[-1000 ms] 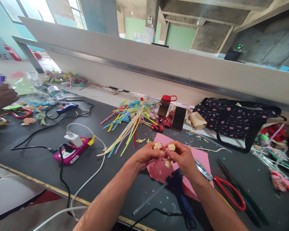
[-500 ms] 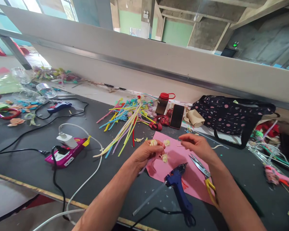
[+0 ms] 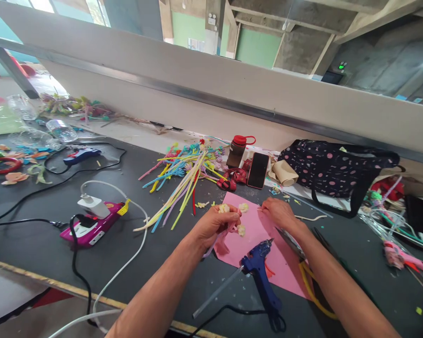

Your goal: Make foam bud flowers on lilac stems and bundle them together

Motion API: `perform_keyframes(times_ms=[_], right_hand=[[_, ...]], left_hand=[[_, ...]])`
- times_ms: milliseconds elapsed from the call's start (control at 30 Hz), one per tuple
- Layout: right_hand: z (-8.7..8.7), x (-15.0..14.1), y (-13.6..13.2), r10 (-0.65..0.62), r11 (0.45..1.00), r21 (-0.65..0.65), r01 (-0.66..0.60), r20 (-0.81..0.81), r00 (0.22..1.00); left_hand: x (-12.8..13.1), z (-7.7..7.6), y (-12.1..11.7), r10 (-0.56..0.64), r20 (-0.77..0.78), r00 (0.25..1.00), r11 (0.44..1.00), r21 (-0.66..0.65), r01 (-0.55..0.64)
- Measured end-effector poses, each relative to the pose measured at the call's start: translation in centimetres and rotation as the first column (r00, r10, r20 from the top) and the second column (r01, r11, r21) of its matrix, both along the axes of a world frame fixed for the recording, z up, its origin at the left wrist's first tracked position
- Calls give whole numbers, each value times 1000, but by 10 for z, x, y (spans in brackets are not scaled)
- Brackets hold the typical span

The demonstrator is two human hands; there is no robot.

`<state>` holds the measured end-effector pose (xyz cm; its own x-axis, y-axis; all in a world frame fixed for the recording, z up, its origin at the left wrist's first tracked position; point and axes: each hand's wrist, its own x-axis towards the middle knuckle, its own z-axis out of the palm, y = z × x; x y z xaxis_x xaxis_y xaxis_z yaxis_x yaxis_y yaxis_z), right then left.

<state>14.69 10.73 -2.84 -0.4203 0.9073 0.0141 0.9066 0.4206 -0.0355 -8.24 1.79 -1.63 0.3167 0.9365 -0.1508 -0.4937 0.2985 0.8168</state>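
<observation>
My left hand is closed around a small bunch of fuzzy pipe-cleaner flowers: cream blooms, a bit of pink and pale lilac stems. It is above the left side of a pink sheet. Fingers bent and together, my right hand rests at the sheet's far right edge; whatever is under its fingertips is hidden. On the sheet's near part lies a blue glue gun with a clear glue stick in its back. Yellow-handled scissors lie partly under my right forearm.
Loose coloured pipe cleaners spread left of the sheet. Behind it stand a red-capped bottle, a phone and a dark patterned bag. A magenta power strip trails cords at left. A pink glue gun lies far right.
My right hand has come down onto the pink sheet's far right edge, its fingers closing together. My left hand stays in place with the flowers.
</observation>
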Motion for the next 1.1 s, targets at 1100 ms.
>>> perform_keyframes(times_ms=[1100], right_hand=[[34, -60, -73, -339, 852, -428, -302, -890, 306]], left_hand=[[2, 8, -3, 62, -117, 991, 998, -19, -65]])
